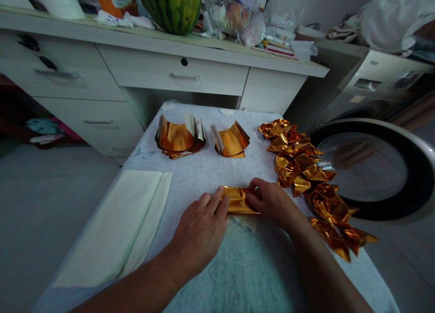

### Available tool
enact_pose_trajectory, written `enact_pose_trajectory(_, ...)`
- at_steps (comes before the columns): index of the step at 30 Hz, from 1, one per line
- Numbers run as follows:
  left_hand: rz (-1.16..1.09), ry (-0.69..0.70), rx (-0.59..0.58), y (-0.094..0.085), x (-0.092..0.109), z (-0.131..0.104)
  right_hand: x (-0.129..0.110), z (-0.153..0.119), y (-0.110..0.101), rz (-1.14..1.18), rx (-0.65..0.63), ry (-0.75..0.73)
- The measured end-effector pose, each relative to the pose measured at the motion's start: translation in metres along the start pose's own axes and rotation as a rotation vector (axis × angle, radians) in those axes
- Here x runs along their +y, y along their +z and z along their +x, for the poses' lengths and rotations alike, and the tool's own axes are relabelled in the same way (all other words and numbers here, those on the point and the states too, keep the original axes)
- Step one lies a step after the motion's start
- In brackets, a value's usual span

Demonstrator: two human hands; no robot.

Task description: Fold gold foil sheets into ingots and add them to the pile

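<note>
A small folded sheet of gold foil paper (239,199) lies on the cloth-covered table in front of me. My left hand (204,220) rests palm down at its left end, with close-set fingers holding that edge; part of the thumb side is hard to make out. At the other end, my right hand (268,199) pinches the foil between bent fingers and thumb. Beyond them stand two curled stacks of gold foil sheets, a larger stack (176,138) on the left and a smaller stack (233,141). Several folded, crumpled gold foil pieces (295,161) run down the table's right side.
White folded paper sheets (112,227) cover the table's left part. Behind it is a white drawer desk (204,73) bearing a watermelon (173,7) and a glass bowl (231,16). A washing machine's round open door (370,163) stands close to the right edge.
</note>
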State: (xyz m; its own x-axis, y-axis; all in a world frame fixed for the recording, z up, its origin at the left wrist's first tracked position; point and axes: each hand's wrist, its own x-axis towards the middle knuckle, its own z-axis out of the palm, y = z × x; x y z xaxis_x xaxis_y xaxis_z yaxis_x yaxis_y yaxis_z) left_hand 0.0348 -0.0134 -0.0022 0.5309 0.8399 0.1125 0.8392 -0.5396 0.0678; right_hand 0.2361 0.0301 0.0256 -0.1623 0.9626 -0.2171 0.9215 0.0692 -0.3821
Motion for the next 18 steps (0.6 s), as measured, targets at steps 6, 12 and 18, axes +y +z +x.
enact_pose_trajectory(6,0.035,0.010,-0.040,-0.003,0.001,0.002,0.005,0.003,0.005,-0.072,0.150,-0.123)
enact_pose_trajectory(12,0.065,0.018,-0.046,-0.002,0.001,0.002,0.002,0.006,0.010,-0.131,0.149,-0.094)
enact_pose_trajectory(18,0.076,0.015,-0.041,-0.002,0.002,0.002,0.001,0.008,0.011,-0.135,0.122,-0.074)
